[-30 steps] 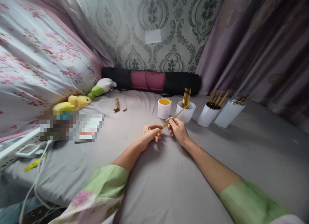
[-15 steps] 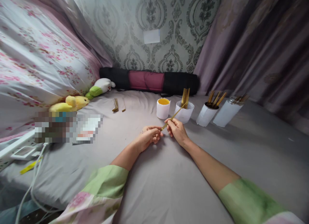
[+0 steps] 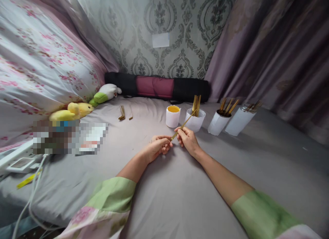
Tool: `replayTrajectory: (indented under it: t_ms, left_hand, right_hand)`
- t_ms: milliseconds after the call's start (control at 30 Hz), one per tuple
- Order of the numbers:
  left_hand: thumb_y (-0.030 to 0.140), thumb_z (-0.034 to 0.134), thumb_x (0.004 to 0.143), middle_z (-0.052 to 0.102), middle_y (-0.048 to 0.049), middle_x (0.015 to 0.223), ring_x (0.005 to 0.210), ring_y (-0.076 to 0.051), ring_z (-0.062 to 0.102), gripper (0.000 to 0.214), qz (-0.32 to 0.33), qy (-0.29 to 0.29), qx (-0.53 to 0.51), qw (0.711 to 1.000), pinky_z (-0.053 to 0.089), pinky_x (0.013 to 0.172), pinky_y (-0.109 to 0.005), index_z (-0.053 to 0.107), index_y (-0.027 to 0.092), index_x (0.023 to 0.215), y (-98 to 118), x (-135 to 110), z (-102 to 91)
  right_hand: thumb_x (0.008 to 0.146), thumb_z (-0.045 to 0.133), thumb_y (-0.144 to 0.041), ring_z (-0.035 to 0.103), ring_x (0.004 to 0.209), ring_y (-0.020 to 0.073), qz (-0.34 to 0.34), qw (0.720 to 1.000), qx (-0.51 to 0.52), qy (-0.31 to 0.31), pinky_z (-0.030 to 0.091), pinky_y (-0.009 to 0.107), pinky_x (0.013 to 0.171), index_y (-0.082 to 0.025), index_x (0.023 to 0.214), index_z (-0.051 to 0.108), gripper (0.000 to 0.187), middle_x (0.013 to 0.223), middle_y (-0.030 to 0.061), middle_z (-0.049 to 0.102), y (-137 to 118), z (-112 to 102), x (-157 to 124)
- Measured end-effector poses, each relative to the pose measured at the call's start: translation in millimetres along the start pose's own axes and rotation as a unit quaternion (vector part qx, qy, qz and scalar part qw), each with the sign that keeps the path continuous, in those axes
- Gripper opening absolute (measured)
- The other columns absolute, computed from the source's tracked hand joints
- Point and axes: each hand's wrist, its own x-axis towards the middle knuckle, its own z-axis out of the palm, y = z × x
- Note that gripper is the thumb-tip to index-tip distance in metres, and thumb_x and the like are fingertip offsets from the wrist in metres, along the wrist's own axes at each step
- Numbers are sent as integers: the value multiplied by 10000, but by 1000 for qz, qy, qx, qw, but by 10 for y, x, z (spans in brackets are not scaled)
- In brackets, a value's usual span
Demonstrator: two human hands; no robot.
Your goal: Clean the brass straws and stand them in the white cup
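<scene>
A thin gold-coloured stick slants up and away between my hands. My left hand pinches its lower end between thumb and forefinger, the other fingers curled under. Higher on the same stick, my right hand grips with closed fingertips. Behind the hands stands a white tub with yellow inside its top. Beside it, a wider white tub holds several upright gold sticks; the held stick's upper end overlaps it in view. Several bent gold pieces and one separate piece lie further back on the left.
Two white-wrapped containers with brown and gold sticks stand on the right. Grey sheet covers the surface. Left are plush toys, a power strip with white cables, and a blurred-out patch. A black and maroon roll lies along the wall.
The whole view has shifted slightly. Both hands keep their hold on the gold stick, with almost no visible movement.
</scene>
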Motion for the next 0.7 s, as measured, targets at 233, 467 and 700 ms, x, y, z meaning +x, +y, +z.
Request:
replayTrajectory:
  t_ms: [233,467,700]
  left_hand:
    - [115,559,639,558,-8,602,392,-38,402,272,4,6,8,1000,277,355,-167,534,85,908,-1,2,2]
    - [115,538,627,567,-16,590,376,-48,399,280,34,45,27,998,280,334,-179,549,79,904,-42,59,-60]
    - [117,512,609,570,-18,572,354,-51,385,287,48,67,54,995,270,316,-184,569,68,886,-41,92,-157]
  right_hand:
    - [751,475,-425,388,380,55,4,1000,0,5,307,161,318,-173,851,550,282,543,-54,458,0,-4,-1]
    - [753,481,-414,372,372,50,2,1000,8,11,293,162,306,-174,832,542,260,558,-53,458,-40,-2,-6]
    - [750,495,-423,373,372,46,13,999,31,35,291,159,304,-171,836,540,270,567,-53,459,-49,-9,-3]
